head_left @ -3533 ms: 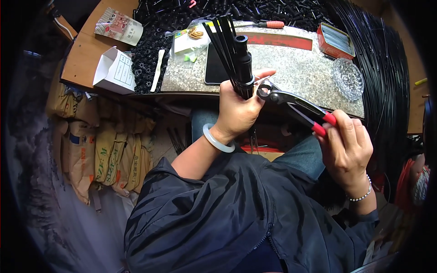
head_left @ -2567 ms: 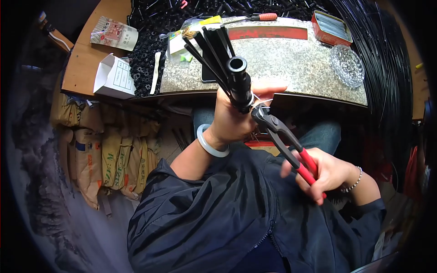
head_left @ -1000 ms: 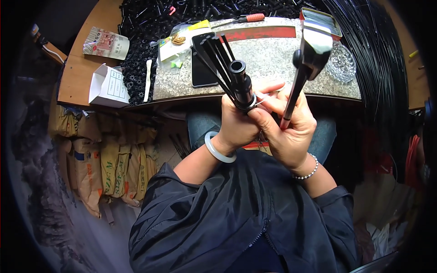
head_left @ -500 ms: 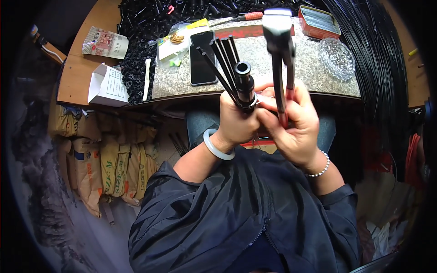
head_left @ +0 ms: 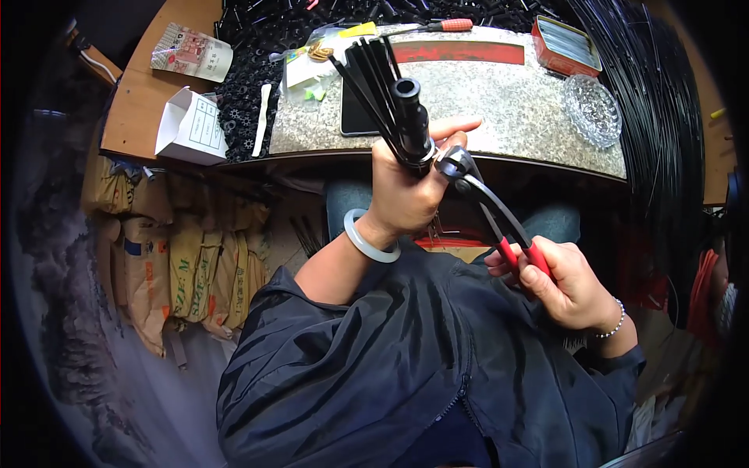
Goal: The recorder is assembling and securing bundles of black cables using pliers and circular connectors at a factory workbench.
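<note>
My left hand [head_left: 407, 183] is closed around what looks like an umbrella frame: a black tube [head_left: 408, 117] with a hollow top and thin black ribs [head_left: 365, 90] fanned along its left side. A silvery ring shows at the tube's collar. The left index finger stretches out to the right behind it. My right hand [head_left: 568, 285] grips the red handles of a pair of pincers [head_left: 503, 210]. Their metal head lies right beside the collar, near my left fingertips; whether the jaws bite on anything is too small to tell.
A stone-topped bench [head_left: 499, 101] carries a phone [head_left: 357, 113], a glass ashtray [head_left: 593, 111], a red tin [head_left: 567, 47] and a red-handled screwdriver [head_left: 452, 26]. Black plastic parts [head_left: 242, 117] heap behind and left. Long black rods [head_left: 663, 117] lie right. A white box [head_left: 191, 129] stands left; sacks [head_left: 187, 273] below.
The pincers have swung down from upright, their head now at the collar. My right hand has moved down and right onto the handles. My left hand has shifted slightly upward.
</note>
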`<control>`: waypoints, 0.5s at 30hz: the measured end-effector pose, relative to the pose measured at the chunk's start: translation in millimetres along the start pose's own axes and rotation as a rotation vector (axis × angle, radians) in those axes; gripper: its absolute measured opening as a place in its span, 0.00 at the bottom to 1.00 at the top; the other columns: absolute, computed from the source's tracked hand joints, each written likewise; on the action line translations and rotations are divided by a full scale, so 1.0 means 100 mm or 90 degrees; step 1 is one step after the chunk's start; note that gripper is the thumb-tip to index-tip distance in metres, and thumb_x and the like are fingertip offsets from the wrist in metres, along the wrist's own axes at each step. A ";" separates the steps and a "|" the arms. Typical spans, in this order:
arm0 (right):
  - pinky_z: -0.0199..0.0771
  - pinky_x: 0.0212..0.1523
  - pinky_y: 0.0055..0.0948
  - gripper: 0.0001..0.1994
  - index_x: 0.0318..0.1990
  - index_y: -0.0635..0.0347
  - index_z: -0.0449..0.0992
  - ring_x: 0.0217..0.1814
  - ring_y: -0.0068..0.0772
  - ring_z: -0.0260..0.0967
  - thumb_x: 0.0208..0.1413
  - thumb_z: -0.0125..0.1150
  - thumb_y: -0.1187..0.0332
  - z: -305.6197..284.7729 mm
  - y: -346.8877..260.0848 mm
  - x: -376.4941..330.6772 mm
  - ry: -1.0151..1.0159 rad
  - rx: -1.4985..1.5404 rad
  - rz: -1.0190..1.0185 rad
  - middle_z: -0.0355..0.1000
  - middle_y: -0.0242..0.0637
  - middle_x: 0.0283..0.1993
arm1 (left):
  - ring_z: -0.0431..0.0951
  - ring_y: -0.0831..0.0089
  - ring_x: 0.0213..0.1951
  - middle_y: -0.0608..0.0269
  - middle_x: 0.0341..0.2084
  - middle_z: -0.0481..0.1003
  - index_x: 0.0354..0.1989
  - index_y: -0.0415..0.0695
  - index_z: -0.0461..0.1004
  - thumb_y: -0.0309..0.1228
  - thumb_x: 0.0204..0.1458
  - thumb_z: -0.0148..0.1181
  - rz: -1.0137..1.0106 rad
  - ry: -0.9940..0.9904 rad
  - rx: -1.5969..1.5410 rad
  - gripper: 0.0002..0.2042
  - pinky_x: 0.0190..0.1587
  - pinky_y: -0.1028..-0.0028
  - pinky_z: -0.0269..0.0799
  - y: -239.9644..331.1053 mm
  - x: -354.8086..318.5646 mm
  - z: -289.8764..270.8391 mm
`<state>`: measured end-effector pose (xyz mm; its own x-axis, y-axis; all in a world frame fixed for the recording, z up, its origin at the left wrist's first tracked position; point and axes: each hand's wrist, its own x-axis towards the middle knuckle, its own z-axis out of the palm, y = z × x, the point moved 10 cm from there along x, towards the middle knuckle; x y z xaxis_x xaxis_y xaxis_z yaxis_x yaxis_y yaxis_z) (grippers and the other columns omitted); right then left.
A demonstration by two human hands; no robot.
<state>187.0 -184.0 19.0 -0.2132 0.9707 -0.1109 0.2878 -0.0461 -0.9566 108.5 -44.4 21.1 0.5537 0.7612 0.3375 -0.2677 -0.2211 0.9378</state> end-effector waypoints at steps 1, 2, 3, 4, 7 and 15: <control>0.73 0.38 0.23 0.12 0.41 0.71 0.68 0.40 0.31 0.74 0.60 0.43 0.68 0.00 0.00 0.00 0.000 0.012 0.013 0.73 0.45 0.41 | 0.57 0.90 0.14 0.76 0.13 0.62 0.44 0.31 0.72 0.22 0.52 0.49 0.023 -0.004 -0.015 0.12 0.17 0.86 0.49 0.02 0.00 0.01; 0.73 0.38 0.22 0.13 0.42 0.71 0.68 0.40 0.30 0.74 0.60 0.43 0.68 -0.02 0.00 -0.01 -0.001 0.024 0.026 0.73 0.45 0.41 | 0.57 0.90 0.14 0.76 0.13 0.62 0.43 0.31 0.72 0.22 0.53 0.49 0.047 -0.007 -0.030 0.12 0.17 0.86 0.49 0.05 0.00 0.02; 0.73 0.38 0.22 0.13 0.42 0.71 0.68 0.40 0.30 0.74 0.60 0.43 0.68 -0.05 -0.04 -0.01 -0.002 0.025 0.026 0.73 0.45 0.41 | 0.57 0.90 0.14 0.76 0.13 0.62 0.43 0.31 0.72 0.22 0.53 0.49 0.047 -0.007 -0.029 0.12 0.17 0.86 0.49 0.07 -0.01 0.01; 0.73 0.37 0.22 0.14 0.43 0.71 0.68 0.40 0.30 0.74 0.61 0.42 0.67 -0.04 -0.01 -0.01 -0.028 0.051 0.086 0.73 0.45 0.41 | 0.57 0.90 0.14 0.76 0.13 0.63 0.44 0.31 0.72 0.22 0.53 0.49 0.025 -0.020 -0.012 0.12 0.17 0.85 0.49 0.06 -0.02 0.02; 0.72 0.37 0.22 0.15 0.45 0.71 0.68 0.40 0.30 0.74 0.61 0.42 0.65 -0.04 0.03 -0.04 -0.067 0.069 0.151 0.74 0.43 0.40 | 0.57 0.89 0.14 0.75 0.12 0.63 0.45 0.31 0.71 0.22 0.54 0.49 0.019 -0.040 0.008 0.12 0.17 0.85 0.49 0.05 -0.03 0.02; 0.72 0.38 0.25 0.14 0.45 0.69 0.68 0.40 0.33 0.74 0.60 0.45 0.65 -0.01 0.06 -0.07 -0.012 -0.052 0.030 0.73 0.41 0.35 | 0.57 0.89 0.11 0.74 0.11 0.63 0.45 0.32 0.71 0.27 0.55 0.51 -0.073 0.016 -0.050 0.13 0.13 0.85 0.48 -0.02 -0.05 -0.01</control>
<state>191.0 -191.3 13.9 -0.2145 0.9635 -0.1603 0.3733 -0.0708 -0.9250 105.7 -47.3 17.0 0.5643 0.7944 0.2249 -0.2651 -0.0836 0.9606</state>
